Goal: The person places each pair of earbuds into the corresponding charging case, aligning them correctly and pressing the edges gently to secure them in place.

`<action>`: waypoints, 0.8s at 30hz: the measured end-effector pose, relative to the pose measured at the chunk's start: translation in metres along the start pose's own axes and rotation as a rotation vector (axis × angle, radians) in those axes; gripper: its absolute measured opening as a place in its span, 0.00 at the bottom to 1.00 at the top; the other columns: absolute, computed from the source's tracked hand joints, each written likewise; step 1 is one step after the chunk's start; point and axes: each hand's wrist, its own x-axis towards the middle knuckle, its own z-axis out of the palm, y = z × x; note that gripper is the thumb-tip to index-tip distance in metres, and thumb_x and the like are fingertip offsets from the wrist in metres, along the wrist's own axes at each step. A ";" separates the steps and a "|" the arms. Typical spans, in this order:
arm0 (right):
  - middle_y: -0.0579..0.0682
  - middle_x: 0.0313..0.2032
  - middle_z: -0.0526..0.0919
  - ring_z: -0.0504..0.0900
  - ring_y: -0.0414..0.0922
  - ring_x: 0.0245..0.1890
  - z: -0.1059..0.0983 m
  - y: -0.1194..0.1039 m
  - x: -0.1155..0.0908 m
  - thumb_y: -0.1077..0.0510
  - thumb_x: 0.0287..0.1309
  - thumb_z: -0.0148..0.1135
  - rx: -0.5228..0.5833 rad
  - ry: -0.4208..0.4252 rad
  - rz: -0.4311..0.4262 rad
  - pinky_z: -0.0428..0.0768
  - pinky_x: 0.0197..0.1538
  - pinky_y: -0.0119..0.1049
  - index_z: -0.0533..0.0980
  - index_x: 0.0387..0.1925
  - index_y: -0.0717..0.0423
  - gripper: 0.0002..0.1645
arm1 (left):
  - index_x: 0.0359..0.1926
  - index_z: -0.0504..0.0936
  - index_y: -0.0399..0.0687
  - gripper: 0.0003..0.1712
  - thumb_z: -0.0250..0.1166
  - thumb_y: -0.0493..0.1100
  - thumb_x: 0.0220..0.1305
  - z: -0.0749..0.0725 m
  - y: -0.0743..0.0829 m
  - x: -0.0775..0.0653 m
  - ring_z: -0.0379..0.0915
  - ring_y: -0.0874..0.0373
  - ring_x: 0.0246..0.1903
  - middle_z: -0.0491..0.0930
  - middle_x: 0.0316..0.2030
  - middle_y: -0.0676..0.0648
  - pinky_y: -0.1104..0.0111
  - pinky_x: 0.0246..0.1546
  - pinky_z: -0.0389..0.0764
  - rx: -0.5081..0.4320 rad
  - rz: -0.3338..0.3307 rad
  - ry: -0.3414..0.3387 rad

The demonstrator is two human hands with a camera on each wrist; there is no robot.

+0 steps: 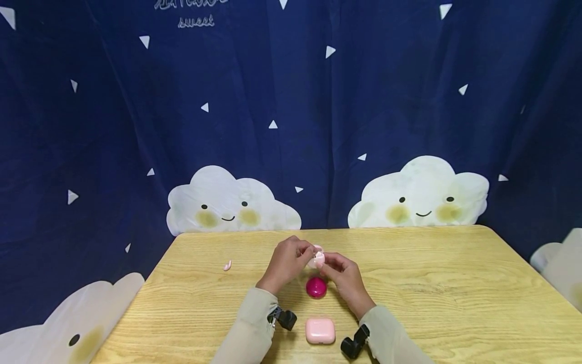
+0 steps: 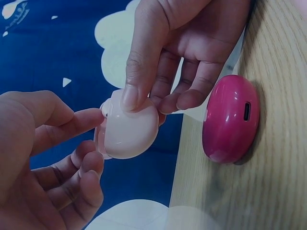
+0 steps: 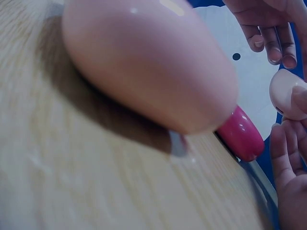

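Note:
A pale pink round earbud case [image 2: 132,129] is held up above the table, its lid raised. My right hand [image 1: 347,280] grips the case, with the thumb [image 2: 130,97] flat on its outer shell. At the opening, my left hand [image 1: 285,263] pinches a small whitish earbud [image 2: 104,108], mostly hidden by the fingers and case. The left hand's other fingers [image 2: 72,167] curl loosely below. Under the hands, a glossy magenta round case [image 1: 316,287] sits closed on the table. Nearer stands a closed pink rounded-rectangular earbud case [image 1: 320,330], large in the right wrist view.
A single pink earbud [image 1: 227,265] lies on the wooden table [image 1: 436,303], left of the hands. Behind the table's far edge hangs a dark blue curtain [image 1: 300,151] with clouds and white triangles. Each sleeve carries a black wrist camera [image 1: 286,319].

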 end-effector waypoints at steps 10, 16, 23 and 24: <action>0.55 0.37 0.83 0.81 0.47 0.35 0.001 -0.017 -0.007 0.55 0.57 0.69 -0.011 -0.017 0.033 0.82 0.41 0.40 0.80 0.47 0.58 0.18 | 0.35 0.89 0.51 0.10 0.60 0.44 0.67 0.000 -0.001 -0.001 0.68 0.62 0.26 0.75 0.27 0.55 0.70 0.27 0.71 -0.026 -0.003 -0.012; 0.54 0.38 0.82 0.81 0.47 0.34 0.000 -0.012 -0.006 0.57 0.57 0.68 0.003 -0.003 0.055 0.82 0.40 0.41 0.80 0.48 0.60 0.18 | 0.35 0.89 0.50 0.10 0.61 0.44 0.66 0.001 -0.003 -0.001 0.69 0.62 0.27 0.76 0.27 0.55 0.71 0.28 0.73 -0.032 -0.002 -0.015; 0.54 0.42 0.83 0.81 0.49 0.38 0.000 -0.001 0.000 0.50 0.53 0.71 0.021 0.009 0.039 0.83 0.40 0.37 0.80 0.48 0.58 0.23 | 0.35 0.87 0.50 0.08 0.61 0.43 0.66 0.002 -0.007 0.000 0.70 0.62 0.28 0.75 0.28 0.55 0.71 0.28 0.73 -0.043 -0.016 -0.005; 0.54 0.42 0.83 0.81 0.50 0.39 0.000 -0.002 0.000 0.49 0.53 0.71 0.022 0.011 0.035 0.83 0.40 0.37 0.80 0.48 0.58 0.23 | 0.35 0.87 0.50 0.08 0.61 0.42 0.65 0.002 -0.008 0.000 0.70 0.62 0.28 0.75 0.28 0.54 0.71 0.28 0.73 -0.053 -0.019 -0.001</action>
